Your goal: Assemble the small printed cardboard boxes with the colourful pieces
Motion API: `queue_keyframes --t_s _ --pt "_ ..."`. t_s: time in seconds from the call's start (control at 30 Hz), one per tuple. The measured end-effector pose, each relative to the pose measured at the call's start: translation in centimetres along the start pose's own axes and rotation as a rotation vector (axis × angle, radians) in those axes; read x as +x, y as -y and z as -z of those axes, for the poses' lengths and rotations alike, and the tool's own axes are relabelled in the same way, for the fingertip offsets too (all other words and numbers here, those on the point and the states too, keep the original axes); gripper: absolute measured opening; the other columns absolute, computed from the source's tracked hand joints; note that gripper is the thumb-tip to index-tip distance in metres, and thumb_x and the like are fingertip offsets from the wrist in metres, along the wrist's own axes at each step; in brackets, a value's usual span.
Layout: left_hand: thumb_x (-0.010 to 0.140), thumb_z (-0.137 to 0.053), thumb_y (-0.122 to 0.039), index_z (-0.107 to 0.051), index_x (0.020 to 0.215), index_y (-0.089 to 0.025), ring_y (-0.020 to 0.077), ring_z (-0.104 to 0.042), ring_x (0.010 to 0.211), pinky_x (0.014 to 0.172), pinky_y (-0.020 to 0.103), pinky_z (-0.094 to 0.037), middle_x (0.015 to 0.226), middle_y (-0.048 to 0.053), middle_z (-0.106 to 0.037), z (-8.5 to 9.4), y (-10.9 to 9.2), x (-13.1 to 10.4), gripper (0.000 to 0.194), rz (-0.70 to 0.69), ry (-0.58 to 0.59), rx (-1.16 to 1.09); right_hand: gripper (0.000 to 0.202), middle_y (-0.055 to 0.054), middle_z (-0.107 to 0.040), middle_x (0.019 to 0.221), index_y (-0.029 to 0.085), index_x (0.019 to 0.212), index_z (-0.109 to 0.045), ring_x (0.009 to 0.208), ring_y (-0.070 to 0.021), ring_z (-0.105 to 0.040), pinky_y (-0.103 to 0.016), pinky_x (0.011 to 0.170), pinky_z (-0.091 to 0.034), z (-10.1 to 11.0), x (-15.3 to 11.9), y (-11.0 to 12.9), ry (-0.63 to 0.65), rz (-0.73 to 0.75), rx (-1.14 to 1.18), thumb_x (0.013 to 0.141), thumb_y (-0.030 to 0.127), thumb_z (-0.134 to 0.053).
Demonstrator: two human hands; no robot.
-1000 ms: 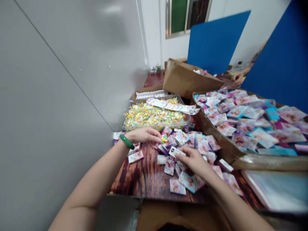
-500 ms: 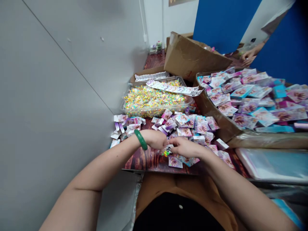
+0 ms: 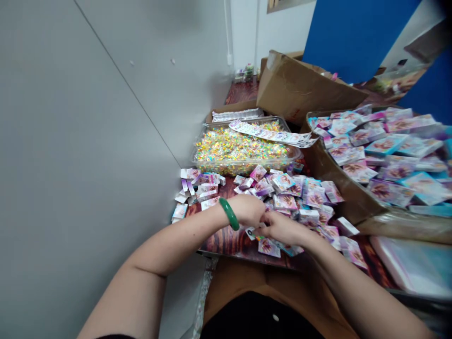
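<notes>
My left hand (image 3: 248,210), with a green bangle (image 3: 229,213) on its wrist, meets my right hand (image 3: 282,228) above the front of the dark red table. The fingers of both are closed. Between and below them shows a small packet (image 3: 250,233) with a white label marked in black and bright bits inside; my right fingers grip it. What the left fingertips hold is hidden behind the hand. Small pink, purple and blue printed boxes (image 3: 284,202) lie scattered around and beyond the hands.
A clear tub (image 3: 229,167) of colourful packets stands behind, label strips (image 3: 271,134) across it. At the right are a carton (image 3: 339,181) full of printed boxes and stacked clear bags (image 3: 413,263). The grey wall (image 3: 88,141) borders the left.
The view has shifted, so the scene sits further right and slightly lower. My hands overlap more, and the packet's label has turned to the left. The other person's hand at the back right is gone from view.
</notes>
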State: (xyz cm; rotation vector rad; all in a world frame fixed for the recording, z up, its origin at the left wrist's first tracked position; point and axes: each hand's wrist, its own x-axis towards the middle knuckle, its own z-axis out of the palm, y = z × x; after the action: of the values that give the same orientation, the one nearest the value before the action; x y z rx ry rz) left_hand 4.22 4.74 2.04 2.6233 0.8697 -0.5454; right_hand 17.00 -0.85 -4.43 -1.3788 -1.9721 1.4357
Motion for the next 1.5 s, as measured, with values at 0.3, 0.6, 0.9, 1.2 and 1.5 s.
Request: queue_keyframes --t_s 0.3,0.6,0.9,1.2,1.5 --pt "0.080 -0.044 -0.011 -0.056 0.111 -0.005 0.0306 -0.055 0.099 0.083 0.041 -0.043 0.106 0.022 -0.060 -6.5 9.3 -5.0 0.034 0.518 -0.414 0.103 0.023 0.003 -0.055 0.051 0.018 0.069 -0.060 0.046 -0.0109 -0.045 -0.022 0.045 -0.032 -1.6 -2.9 -1.7 -0.017 -0.084 0.201 0.081 0.037 -0.055" --pt "0.085 -0.037 -0.011 -0.052 0.113 -0.015 0.0257 -0.047 0.105 0.088 0.038 -0.041 0.113 0.014 -0.052 -9.3 8.6 -5.0 0.033 0.469 -0.465 0.122 0.026 0.003 -0.060 0.057 0.017 0.070 -0.060 0.048 -0.0105 -0.052 -0.024 0.052 -0.043 -2.1 -2.3 -0.3 -0.012 -0.106 0.582 0.069 0.042 -0.068" --pt "0.072 -0.050 -0.007 -0.054 0.106 -0.009 0.0307 -0.048 0.101 0.080 0.041 -0.045 0.107 0.019 -0.052 -10.4 8.0 -2.5 0.035 0.429 -0.446 0.044 0.034 0.004 -0.056 0.054 0.015 0.074 -0.060 0.044 -0.0093 -0.048 -0.023 0.046 -0.040 -2.9 -2.6 -0.4 -0.033 -0.165 0.582 0.066 0.047 -0.069" --pt "0.072 -0.054 -0.014 -0.050 0.104 -0.017 0.0188 -0.056 0.101 0.087 0.031 -0.047 0.111 0.007 -0.055 -8.6 6.0 -5.5 0.032 0.240 -0.735 -0.882 0.034 0.003 -0.060 0.056 0.016 0.085 -0.059 0.043 -0.0082 -0.048 -0.021 0.045 -0.036 -1.6 -2.7 -1.4 -0.470 -0.070 0.828 0.067 0.040 -0.074" --pt "0.066 -0.073 -0.014 -0.054 0.116 -0.017 0.0241 -0.053 0.116 0.098 0.035 -0.041 0.123 0.010 -0.056 -11.8 1.6 -4.1 0.054 0.021 -0.749 -1.750 0.040 -0.003 -0.068 0.078 0.019 0.091 -0.059 0.065 -0.0151 -0.061 -0.025 0.057 -0.046 -1.2 -1.8 0.2 -0.702 0.028 0.776 0.062 0.039 -0.076"
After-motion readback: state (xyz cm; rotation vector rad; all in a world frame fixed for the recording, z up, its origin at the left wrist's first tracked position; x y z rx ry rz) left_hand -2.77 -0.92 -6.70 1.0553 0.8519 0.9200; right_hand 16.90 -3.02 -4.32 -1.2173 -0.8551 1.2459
